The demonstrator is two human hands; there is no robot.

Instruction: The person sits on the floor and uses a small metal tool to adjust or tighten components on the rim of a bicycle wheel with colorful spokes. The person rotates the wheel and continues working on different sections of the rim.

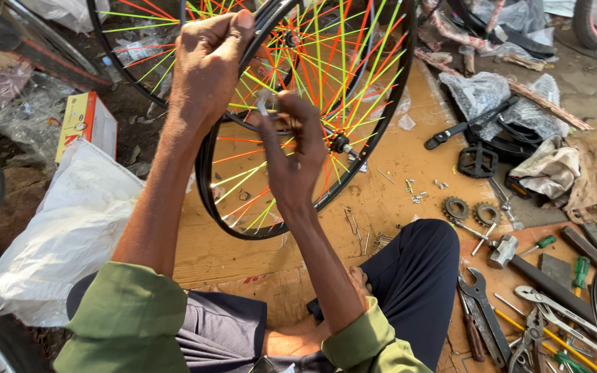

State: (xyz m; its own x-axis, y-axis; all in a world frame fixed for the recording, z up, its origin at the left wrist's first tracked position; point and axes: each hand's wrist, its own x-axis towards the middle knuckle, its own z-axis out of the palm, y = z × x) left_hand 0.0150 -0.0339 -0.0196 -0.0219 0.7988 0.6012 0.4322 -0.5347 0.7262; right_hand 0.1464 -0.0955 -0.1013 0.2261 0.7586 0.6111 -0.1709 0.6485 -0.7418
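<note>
**Two hands at a spoked wheel**

The person sits on a plywood board (395, 207) on the ground, a black wheel (298, 117) with orange and yellow-green spokes standing upright in front of the knees. The left hand (205, 69) grips the rim at its upper left, fingers curled shut over it. The right hand (291, 159) is raised in front of the spokes, fingers pinched narrow on a small metal tool (269, 103) that touches the rim just below the left hand.

Toward the board's right edge lie two sprockets (470, 211), a black pedal (477, 161) and loose screws (419, 192). At its near right corner are a hammer (513, 255), wrenches (481, 311), pliers (540, 324) and green-handled screwdrivers (580, 271). A white sack (70, 228) lies beyond the left edge, with an orange box (88, 124) behind it.
</note>
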